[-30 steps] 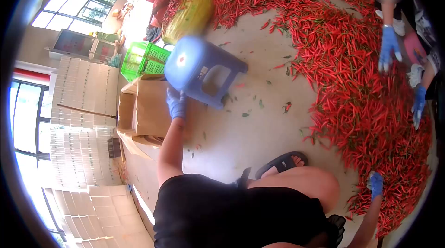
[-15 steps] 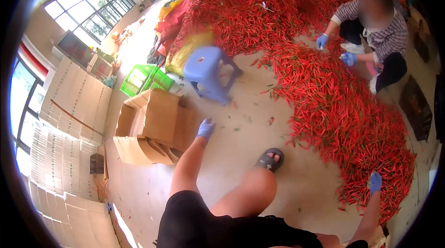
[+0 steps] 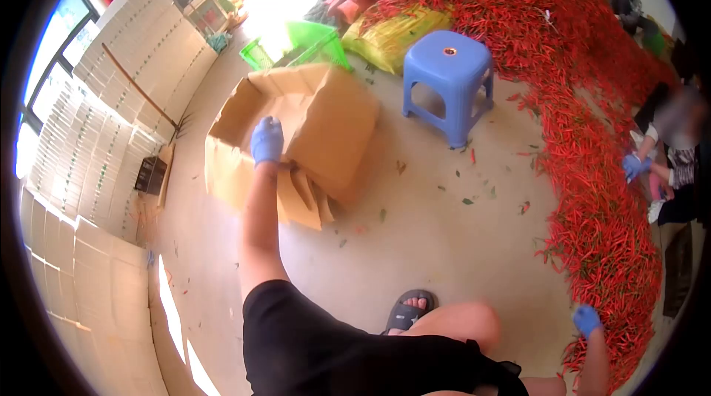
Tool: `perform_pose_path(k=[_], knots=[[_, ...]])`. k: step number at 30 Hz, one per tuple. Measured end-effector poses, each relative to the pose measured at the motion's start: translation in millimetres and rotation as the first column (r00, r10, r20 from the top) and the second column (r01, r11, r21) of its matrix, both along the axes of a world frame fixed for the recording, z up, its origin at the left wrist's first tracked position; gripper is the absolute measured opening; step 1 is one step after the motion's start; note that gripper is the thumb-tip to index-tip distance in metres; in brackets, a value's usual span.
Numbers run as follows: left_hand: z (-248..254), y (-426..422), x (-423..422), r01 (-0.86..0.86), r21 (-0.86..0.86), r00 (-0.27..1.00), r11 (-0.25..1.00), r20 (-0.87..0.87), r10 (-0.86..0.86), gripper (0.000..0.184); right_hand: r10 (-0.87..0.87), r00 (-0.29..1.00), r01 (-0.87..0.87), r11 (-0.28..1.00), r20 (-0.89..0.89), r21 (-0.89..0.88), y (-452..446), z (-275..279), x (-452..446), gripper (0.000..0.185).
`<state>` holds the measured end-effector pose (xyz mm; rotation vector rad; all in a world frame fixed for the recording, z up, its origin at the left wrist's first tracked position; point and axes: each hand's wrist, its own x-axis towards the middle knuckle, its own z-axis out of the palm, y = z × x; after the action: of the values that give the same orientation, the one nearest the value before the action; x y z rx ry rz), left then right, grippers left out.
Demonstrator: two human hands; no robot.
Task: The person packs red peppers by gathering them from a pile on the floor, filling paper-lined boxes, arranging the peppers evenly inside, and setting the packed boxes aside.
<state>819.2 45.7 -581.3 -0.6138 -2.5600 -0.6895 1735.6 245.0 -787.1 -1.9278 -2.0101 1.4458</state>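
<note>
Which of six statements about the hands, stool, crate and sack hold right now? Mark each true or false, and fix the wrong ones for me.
1. The blue stool stands upright on the floor. True.
2. The right hand is at the edge of the red chillies. True.
3. The left hand is gripping the stool. False: the left hand is apart from it, over the near rim of the cardboard box in this view; contact is unclear.
4. The yellow sack lies beside the chillies. True.
5. The green crate is inside the box. False: the green crate is beyond it.
6. Both hands are bare. False: both wear blue gloves.
</note>
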Motion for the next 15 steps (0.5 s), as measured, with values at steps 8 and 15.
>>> perform_pose_path(k=[8,15], knots=[[7.7,-76.1,-28.6,-0.379,-0.199,0.773,0.904,0.47,0.427,0.056,0.893,0.449,-0.627,0.288,0.034,0.723,15.4,214.0,-610.6,0.033],[-24.4,-125.5,-84.6,-0.313,0.011,0.898,0.95,-0.321,0.3,0.049,0.846,0.292,-0.615,-0.19,0.445,0.765,-127.7,195.8,-808.0,0.047]])
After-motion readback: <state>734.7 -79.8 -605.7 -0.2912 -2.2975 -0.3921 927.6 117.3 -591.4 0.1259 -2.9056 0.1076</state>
